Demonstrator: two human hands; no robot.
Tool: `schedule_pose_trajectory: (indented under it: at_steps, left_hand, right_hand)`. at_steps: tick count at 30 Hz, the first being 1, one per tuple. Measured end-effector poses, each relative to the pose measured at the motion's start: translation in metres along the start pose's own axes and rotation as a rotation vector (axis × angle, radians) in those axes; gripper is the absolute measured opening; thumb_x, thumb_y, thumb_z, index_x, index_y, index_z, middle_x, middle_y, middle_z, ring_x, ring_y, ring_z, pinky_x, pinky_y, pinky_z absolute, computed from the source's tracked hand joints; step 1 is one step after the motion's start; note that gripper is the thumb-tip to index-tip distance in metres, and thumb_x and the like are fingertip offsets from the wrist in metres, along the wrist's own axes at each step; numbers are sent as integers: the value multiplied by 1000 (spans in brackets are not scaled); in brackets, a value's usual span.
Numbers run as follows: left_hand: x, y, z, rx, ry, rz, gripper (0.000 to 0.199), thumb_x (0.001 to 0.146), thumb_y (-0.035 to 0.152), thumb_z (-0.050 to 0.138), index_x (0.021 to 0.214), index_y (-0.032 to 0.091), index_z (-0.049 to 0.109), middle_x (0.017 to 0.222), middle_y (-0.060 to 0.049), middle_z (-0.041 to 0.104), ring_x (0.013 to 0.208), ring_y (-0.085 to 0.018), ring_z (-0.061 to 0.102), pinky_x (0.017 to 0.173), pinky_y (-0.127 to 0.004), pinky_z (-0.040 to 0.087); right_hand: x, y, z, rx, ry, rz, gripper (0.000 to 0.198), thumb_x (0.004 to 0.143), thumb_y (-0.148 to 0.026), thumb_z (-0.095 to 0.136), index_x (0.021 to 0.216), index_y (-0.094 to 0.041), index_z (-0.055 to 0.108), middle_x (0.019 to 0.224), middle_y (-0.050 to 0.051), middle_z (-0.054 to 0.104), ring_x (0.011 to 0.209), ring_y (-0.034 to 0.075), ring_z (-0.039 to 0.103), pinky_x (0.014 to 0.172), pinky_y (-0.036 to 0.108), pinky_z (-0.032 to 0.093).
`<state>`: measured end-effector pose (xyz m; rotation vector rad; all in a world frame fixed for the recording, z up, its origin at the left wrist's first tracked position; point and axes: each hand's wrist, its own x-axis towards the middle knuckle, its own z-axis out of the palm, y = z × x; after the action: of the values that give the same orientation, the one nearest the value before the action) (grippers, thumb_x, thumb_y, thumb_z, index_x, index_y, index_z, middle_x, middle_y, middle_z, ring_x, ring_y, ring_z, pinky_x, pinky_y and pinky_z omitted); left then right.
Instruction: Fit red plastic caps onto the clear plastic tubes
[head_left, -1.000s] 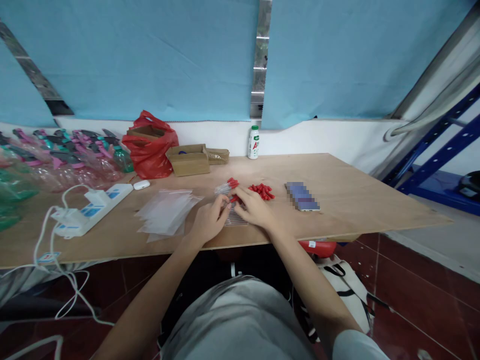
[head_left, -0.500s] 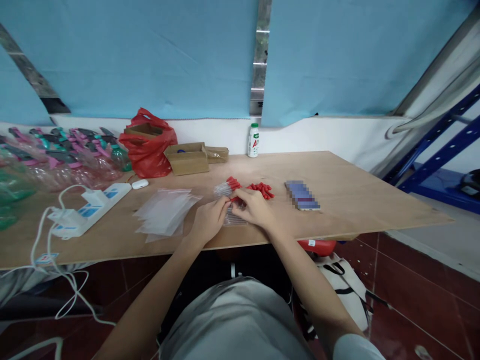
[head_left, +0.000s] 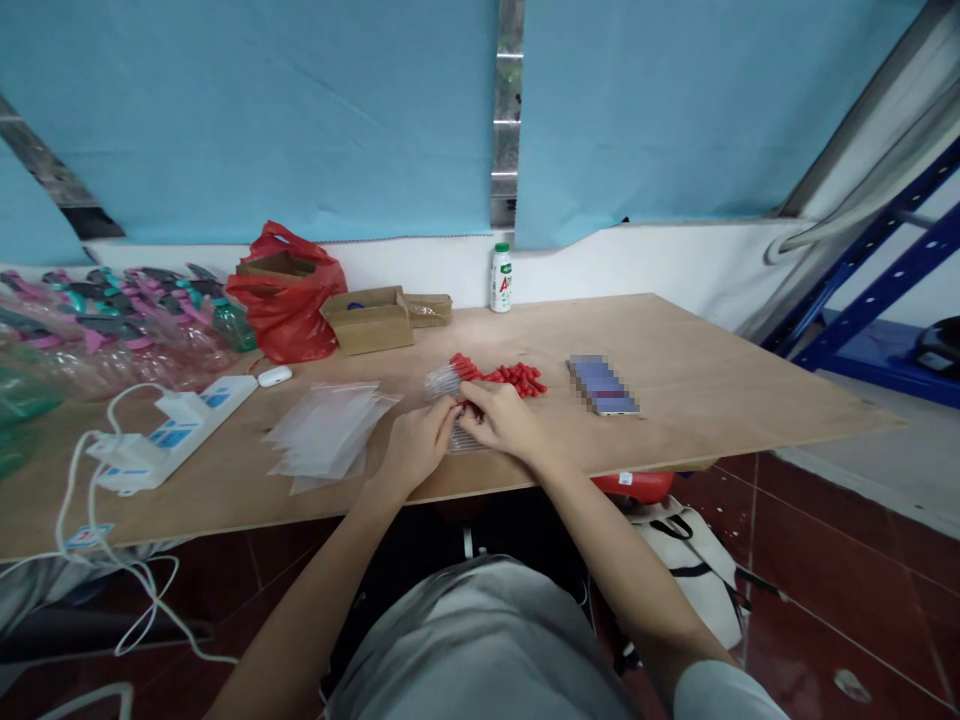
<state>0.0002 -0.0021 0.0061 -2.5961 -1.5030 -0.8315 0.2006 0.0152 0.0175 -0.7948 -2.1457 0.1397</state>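
Observation:
My left hand (head_left: 418, 440) and my right hand (head_left: 501, 418) meet fingertip to fingertip just above the table's near edge. Both are closed in a pinch on a small red piece (head_left: 468, 406), mostly covered by my fingers. Under and between my hands lies a row of thin, clear or silvery rods (head_left: 465, 438), partly hidden. Just beyond them rests a bundle of slim pieces with red ends (head_left: 463, 366) and pale shafts (head_left: 442, 380). A heap of loose red pieces (head_left: 521, 378) lies beyond my right hand.
Flat clear zip bags (head_left: 326, 430) lie left of my hands, near a white power strip (head_left: 184, 430) and white case (head_left: 274, 376). Spray bottles (head_left: 127, 340), a red bag (head_left: 289, 310), an open carton (head_left: 371, 325) and a white bottle (head_left: 501, 280) line the back. A phone (head_left: 604, 385) lies right.
The view has shifted slightly. My hands stay together in nearly the same spot; the right fingers have closed further over the red piece, so less of it shows.

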Motion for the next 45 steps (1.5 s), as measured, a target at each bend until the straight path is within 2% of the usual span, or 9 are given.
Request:
schedule_pose_trajectory:
  at_steps: [11,14,17,19,26,32,37,45]
  left_hand:
    - [0,-1,0,-14,-6,22,37,115,35,35,108,21,69,91,-9,79,83,-24,75,71,-32,44]
    - [-2,-2,-3,-33,31,3,35,115,35,38,108,22,70,97,-8,80,88,-24,76,74,-32,47]
    - [-2,-2,-4,-63,91,-12,30,114,35,43,113,23,71,111,-8,81,98,-23,76,82,-31,50]
    - [-2,-2,-5,-76,106,-24,26,113,35,46,115,24,70,116,-7,81,101,-23,75,85,-32,51]
    - [-2,2,-6,-47,49,-45,24,111,31,47,117,23,69,112,-6,81,97,-24,75,82,-32,51]
    - [-2,1,-4,-39,52,3,29,113,31,42,119,21,69,114,-8,81,99,-24,76,84,-33,52]
    - [-3,-1,-4,-18,41,4,31,113,29,42,115,21,71,109,-9,81,94,-24,76,80,-32,50]
    - [-2,-4,1,-22,78,31,29,113,29,45,117,22,73,109,-7,82,93,-23,77,79,-31,50]
  right_hand:
    - [2,1,1,18,-24,-41,11,92,-13,55,89,-23,56,81,0,59,75,18,56,73,28,39]
    - [1,6,1,31,1,0,9,93,-17,58,100,-23,61,89,2,65,82,20,61,77,29,43]
    - [2,10,-3,58,25,54,22,94,-23,64,115,-22,64,102,5,70,88,22,65,82,30,47]
    - [2,11,-6,66,26,74,26,93,-24,67,119,-21,64,105,6,72,89,22,66,83,30,48]
    - [2,9,-6,40,4,58,12,97,-23,68,108,-20,70,92,4,72,78,18,65,76,28,45]
    - [2,11,-5,38,11,45,12,94,-22,70,106,-20,71,92,4,72,81,19,66,78,28,46]
    - [2,9,0,1,38,32,8,93,-21,69,100,-20,71,89,3,69,81,18,65,78,27,45]
    - [3,1,2,-87,70,56,8,88,-16,65,94,-20,69,82,2,67,74,17,62,72,26,42]
